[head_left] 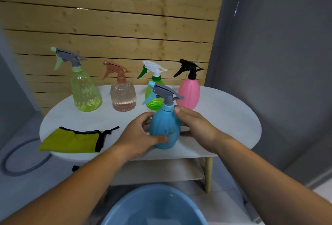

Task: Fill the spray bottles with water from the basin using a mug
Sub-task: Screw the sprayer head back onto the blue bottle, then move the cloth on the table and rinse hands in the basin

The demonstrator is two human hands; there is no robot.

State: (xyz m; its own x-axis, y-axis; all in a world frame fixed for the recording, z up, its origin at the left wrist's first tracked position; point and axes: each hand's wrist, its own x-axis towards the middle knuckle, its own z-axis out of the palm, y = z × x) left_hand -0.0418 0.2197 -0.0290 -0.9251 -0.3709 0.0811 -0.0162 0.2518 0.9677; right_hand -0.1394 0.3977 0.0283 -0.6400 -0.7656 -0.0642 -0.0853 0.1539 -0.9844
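The blue spray bottle (164, 129) stands upright near the front edge of the white oval worktop (224, 117), its grey trigger head still on. The left hand (138, 135) wraps its lower body, thumb across the front. The right hand (195, 126) has its fingers (179, 110) curled against the bottle's shoulder. Along the back edge stand a yellow-green bottle (84, 91), a peach bottle (123, 97), a green bottle (152, 103) and a pink bottle (189, 93). A yellow-green cloth (71, 140) lies at the front left edge. The blue basin (122, 206) sits on the floor below the front edge.
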